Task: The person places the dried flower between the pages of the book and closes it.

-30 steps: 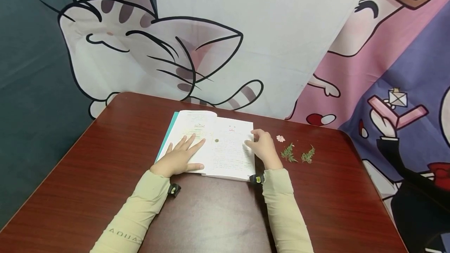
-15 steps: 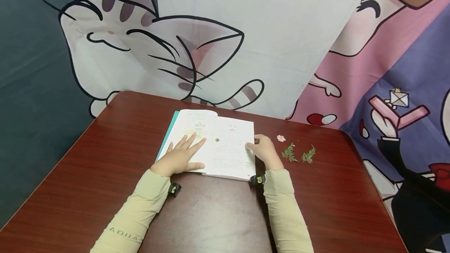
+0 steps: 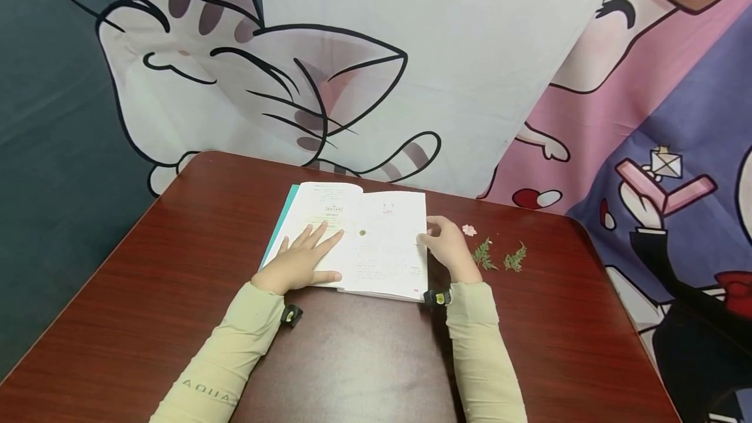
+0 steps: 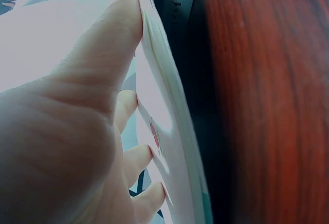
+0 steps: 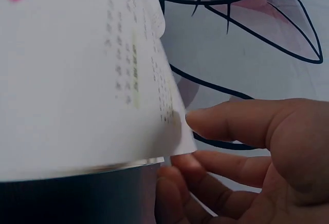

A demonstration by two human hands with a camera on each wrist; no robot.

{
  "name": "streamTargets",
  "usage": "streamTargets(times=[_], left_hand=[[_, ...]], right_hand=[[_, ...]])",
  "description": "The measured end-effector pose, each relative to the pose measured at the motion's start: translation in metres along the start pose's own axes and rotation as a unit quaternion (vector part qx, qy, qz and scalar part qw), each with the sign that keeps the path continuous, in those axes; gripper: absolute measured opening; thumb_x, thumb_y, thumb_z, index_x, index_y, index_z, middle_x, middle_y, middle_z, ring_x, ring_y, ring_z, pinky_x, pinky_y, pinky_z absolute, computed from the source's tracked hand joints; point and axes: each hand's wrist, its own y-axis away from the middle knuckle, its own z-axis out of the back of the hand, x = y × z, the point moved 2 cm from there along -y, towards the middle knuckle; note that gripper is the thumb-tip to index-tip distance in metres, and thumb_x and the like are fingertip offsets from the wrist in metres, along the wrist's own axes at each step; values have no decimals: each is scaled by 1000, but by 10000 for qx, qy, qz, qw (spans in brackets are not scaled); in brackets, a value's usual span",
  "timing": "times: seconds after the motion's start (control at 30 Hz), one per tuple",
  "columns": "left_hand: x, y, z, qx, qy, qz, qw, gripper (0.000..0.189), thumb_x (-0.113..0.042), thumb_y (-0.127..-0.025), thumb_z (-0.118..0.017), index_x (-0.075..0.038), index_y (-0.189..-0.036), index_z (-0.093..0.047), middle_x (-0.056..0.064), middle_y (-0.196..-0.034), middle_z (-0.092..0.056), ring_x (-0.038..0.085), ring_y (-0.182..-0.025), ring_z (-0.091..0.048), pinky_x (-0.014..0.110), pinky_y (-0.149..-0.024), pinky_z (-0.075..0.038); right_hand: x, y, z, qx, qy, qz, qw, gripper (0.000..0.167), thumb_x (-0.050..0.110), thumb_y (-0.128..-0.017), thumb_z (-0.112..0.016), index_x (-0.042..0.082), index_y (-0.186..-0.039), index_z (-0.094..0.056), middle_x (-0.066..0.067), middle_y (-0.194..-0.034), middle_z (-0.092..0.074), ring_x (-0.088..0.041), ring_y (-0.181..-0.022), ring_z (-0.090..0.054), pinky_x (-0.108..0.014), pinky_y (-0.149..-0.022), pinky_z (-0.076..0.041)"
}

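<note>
An open book (image 3: 388,260) with a teal cover edge lies on the table. My left hand (image 3: 294,266) rests flat on its left page, fingers spread. In the left wrist view, the thumb of that hand (image 4: 56,136) reaches along the page near the book's edge. At the right edge, my right hand (image 3: 451,248) pinches a page. The right wrist view has the thumb of the right hand (image 5: 288,157) against the margin of the raised page (image 5: 67,106), with fingers underneath. A small round greenish-brown thing (image 3: 361,233) sits near the book's middle fold.
To the right of the book are a pink flower (image 3: 469,230) and two green leaf sprigs, one nearer (image 3: 484,256) and one farther right (image 3: 515,258). The brown wooden table (image 3: 141,279) ends at a cartoon-printed cloth (image 3: 470,51) behind.
The upper right page edge has risen. My right hand closed in on the edge, then shifted slightly right with the page between thumb and fingers. The left hand stays put.
</note>
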Motion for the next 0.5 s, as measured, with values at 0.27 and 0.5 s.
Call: streamTargets(times=[0.27,0.5], left_hand=[[-1,1,2,15,-6,11,10000,86,-55,-94,-65,-24,-163,-24,17,-169,-12,45,-153,-7,77,-112,-7],[-2,2,4,8,-14,3,10000,86,-54,-94,-65,-23,-163,-25,18,-168,-13,45,-153,-8,77,-112,-8]], right_hand=[[2,0,1,-333,-542,-173,9978,51,5,-93,-69,2,-141,-55,-14,-95,-61,-24,-79,-58,-34,-72,-58],[3,0,6,-262,-1520,-301,9876,42,11,-95,-67,2,-135,-61,-17,-101,-68,-21,-77,-66,-30,-71,-59]])
